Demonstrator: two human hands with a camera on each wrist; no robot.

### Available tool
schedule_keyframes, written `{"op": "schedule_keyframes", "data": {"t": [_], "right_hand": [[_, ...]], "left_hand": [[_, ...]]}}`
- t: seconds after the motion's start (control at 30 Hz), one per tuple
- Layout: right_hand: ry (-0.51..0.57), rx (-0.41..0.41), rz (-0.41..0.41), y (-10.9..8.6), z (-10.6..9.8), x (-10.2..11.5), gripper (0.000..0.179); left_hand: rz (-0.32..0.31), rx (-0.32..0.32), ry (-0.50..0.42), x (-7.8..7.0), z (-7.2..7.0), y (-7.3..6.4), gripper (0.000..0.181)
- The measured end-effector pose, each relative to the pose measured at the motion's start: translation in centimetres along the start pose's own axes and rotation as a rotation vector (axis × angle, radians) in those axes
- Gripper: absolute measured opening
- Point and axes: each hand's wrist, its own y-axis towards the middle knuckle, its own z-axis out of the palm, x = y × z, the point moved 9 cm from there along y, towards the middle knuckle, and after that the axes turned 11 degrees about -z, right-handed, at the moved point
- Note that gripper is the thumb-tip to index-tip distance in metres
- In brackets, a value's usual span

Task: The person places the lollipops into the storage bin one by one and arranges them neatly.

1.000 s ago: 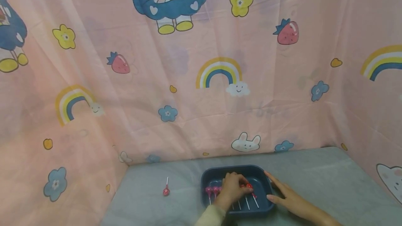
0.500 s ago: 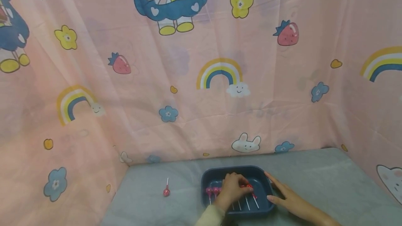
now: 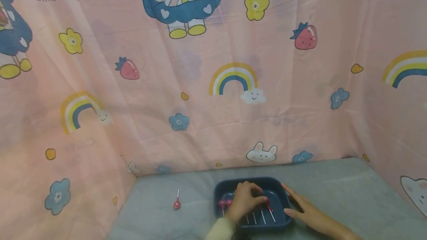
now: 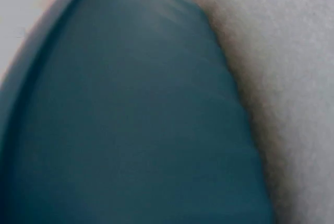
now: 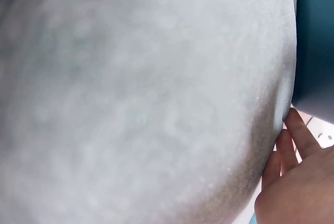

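Note:
Several pink-red lollipops with white sticks lie side by side in a dark blue tray (image 3: 221, 186). My left hand (image 3: 245, 201) reaches over them in the head view, fingers bent, thumb and fingertips apparently pinching a lollipop head near the right end of the row. The hand hides the middle heads. The rightmost lollipop (image 3: 269, 206) lies just beyond the thumb. My right hand (image 3: 305, 208) rests against the tray's right end, fingers extended along its side and thumb at the front corner. The left wrist view is filled by the tray's outer wall (image 4: 130, 104); no left fingers show.
A single lollipop (image 3: 176, 203) lies on the grey cloth (image 3: 150, 206), left of the tray, its stick pointing to the back. Behind and on both sides hangs a pink printed curtain (image 3: 150, 103).
My left hand's fingers have shifted slightly left, baring more of the rightmost lollipop. My right hand and the tray stay in place.

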Motion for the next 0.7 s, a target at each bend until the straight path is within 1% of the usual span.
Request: {"op": "schedule_keyframes", "data": {"t": [0.1, 0.23, 0.33, 0.4, 0.5, 0.6, 0.67, 0.7], "right_hand": [[-0.005, 0.005, 0.025, 0.0, 0.0, 0.0, 0.071], [0.0, 0.002, 0.077, 0.0, 0.0, -0.3, 0.073], [-0.004, -0.002, 0.082, -0.1, 0.0, -0.3, 0.074], [-0.005, -0.004, 0.076, -0.1, -0.1, -0.3, 0.074], [-0.009, -0.008, 0.072, -0.1, -0.2, -0.4, 0.074], [-0.007, -0.006, 0.067, -0.1, -0.2, -0.4, 0.074], [-0.009, -0.004, 0.071, -0.1, -0.2, -0.4, 0.074], [-0.01, -0.003, 0.077, -0.1, -0.2, -0.4, 0.074]], "left_hand": [[0.038, -0.028, -0.018, -0.3, -1.0, -0.4, 0.025], [0.105, -0.063, -0.049, -1.0, -2.7, -0.8, 0.023], [0.143, -0.08, -0.067, -1.3, -3.8, -1.1, 0.022], [0.146, -0.088, -0.068, -1.4, -4.7, -1.3, 0.021], [0.131, -0.105, -0.061, -1.1, -6.0, -1.7, 0.021], [0.128, -0.151, -0.048, -0.4, -7.5, -2.2, 0.021], [0.135, -0.174, -0.062, 0.2, -8.5, -2.4, 0.022], [0.125, -0.184, -0.069, 0.6, -9.1, -2.6, 0.022]]}}
